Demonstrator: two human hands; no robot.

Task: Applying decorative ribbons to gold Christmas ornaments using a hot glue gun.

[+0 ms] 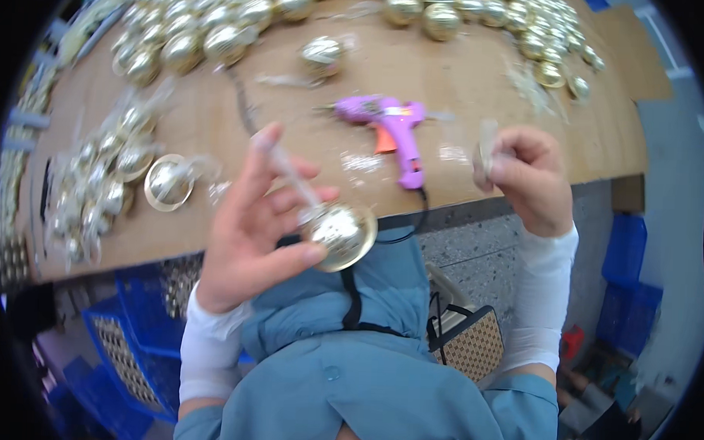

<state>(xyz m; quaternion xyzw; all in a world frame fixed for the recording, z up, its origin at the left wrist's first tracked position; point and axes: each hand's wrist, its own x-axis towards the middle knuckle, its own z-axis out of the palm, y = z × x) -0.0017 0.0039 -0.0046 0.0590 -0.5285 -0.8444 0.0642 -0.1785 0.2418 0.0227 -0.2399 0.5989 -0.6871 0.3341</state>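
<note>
My left hand (251, 232) holds a shiny gold ball (340, 233) with a rim around it, above my lap at the table's front edge. A whitish translucent strip (295, 179) rises from the ball and passes along my raised fingers. To the right, my right hand (528, 176) is closed in a pinch on a small pale translucent strip (487, 139). Between the hands, a purple glue gun (398, 128) with an orange trigger lies on its side on the table. Its nozzle faces left, and a black cable runs off the front edge.
Many gold balls (226, 43) crowd the back of the brown table (294, 113). More balls with clear strips (109, 177) lie at the left, and one rimmed ball (168, 182) sits apart. Blue crates (130, 352) stand below left. A patterned bag (472, 344) is beside my lap.
</note>
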